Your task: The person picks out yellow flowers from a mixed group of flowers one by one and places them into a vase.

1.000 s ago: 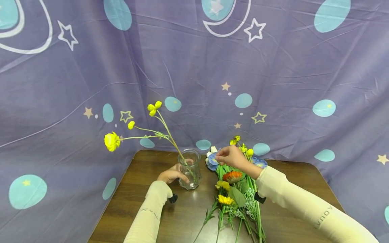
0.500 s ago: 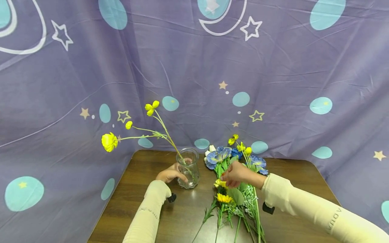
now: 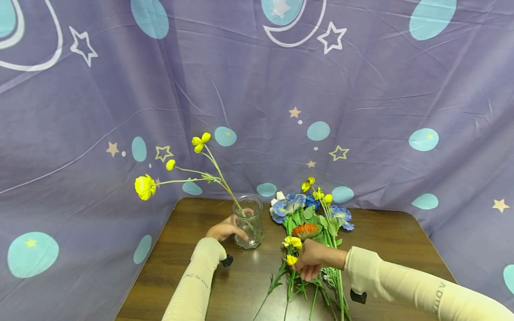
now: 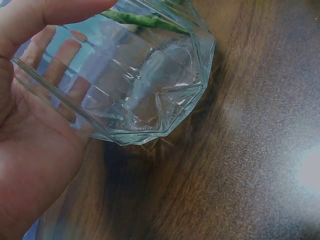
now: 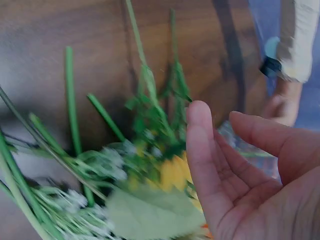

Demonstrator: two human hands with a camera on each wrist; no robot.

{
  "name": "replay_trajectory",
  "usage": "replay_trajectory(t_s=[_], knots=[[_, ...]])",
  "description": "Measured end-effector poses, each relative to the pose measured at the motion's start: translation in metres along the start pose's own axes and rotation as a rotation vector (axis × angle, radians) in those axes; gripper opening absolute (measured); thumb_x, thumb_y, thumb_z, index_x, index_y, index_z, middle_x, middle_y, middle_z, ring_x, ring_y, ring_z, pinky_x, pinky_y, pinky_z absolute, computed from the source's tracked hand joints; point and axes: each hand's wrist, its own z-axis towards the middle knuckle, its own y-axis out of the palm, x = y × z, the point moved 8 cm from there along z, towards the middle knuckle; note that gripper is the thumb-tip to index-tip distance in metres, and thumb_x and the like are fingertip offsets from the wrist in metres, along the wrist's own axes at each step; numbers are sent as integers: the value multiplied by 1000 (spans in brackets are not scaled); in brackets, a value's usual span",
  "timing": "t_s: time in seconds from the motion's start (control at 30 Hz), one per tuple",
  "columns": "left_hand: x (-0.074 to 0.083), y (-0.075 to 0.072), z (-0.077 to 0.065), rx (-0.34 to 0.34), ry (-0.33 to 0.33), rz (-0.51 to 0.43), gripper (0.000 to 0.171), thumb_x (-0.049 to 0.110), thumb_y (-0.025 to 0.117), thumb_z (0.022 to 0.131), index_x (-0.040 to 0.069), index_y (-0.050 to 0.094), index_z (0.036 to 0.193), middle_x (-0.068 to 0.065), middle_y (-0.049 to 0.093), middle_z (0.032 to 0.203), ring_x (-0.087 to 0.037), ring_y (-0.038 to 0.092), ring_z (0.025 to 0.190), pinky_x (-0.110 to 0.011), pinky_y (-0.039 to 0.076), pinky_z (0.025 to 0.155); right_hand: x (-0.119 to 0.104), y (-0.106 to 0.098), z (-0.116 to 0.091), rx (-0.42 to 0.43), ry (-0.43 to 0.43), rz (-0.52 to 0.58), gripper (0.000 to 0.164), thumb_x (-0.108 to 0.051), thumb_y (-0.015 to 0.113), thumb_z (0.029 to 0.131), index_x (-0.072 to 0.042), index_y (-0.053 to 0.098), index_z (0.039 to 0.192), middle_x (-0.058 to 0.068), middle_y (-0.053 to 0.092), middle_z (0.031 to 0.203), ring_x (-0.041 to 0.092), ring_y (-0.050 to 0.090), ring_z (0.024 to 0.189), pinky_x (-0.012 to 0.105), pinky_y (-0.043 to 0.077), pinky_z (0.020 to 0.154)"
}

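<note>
My left hand (image 3: pixel 225 230) holds a clear glass vase (image 3: pixel 252 238) upright on the table, thumb and fingers around its side. The left wrist view shows the vase's faceted base (image 4: pixel 160 112) and a green stem inside it. From the vase a branching yellow artificial flower (image 3: pixel 145 187) leans far to the left. My right hand (image 3: pixel 311 257) is low over the pile of flowers, close to a yellow sunflower-like bloom (image 5: pixel 173 174) that it partly hides. In the right wrist view its thumb and forefinger are apart, with nothing between them.
Blue flowers (image 3: pixel 288 207), an orange flower (image 3: pixel 305 231) and another yellow flower (image 3: pixel 292 242) lie in the pile, stems toward the near edge. A big green leaf (image 5: pixel 150 212) lies beside the sunflower-like bloom. A purple patterned cloth (image 3: pixel 249 89) hangs behind the wooden table (image 3: pixel 385 240).
My right hand has come down from the blue flowers at the back, past the orange flower, to the yellow bloom nearer me. My left hand and the vase stay in place.
</note>
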Motion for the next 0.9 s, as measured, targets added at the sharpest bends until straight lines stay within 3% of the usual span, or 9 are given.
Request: replay_trajectory(t_s=[0.03,0.13,0.5,0.73,0.9], knots=[[0,0,0,1,0,1,91,-16,75,67,3,40,149,2,61,129,-22,52,122,-31,49,101,4,4,0,-8,15,-5,19,-8,77,87,9,76,79,25,73,69,10,63,43,31,59,50],[-2,-1,1,4,-2,8,92,-15,76,67,3,40,149,4,62,128,-21,52,123,-31,47,102,15,17,-1,-37,53,5,18,-7,76,87,7,76,77,25,73,71,8,61,43,28,58,49],[-3,-2,1,6,9,32,95,-11,77,65,3,39,151,1,56,140,-16,50,128,-44,35,117,35,45,1,-60,85,-53,15,-4,75,85,8,76,75,26,73,72,18,70,50,29,58,48],[-3,0,1,-15,24,33,93,-11,76,67,0,36,151,-1,59,138,-15,52,125,-43,38,115,42,58,2,-105,85,-16,17,-5,75,85,9,76,75,28,72,72,21,71,51,29,58,48],[-3,-1,2,-7,28,31,93,-11,76,67,0,37,151,0,59,138,-14,51,125,-42,38,115,41,61,3,-77,64,5,21,-8,76,86,9,75,73,29,71,71,21,71,51,29,58,48]])
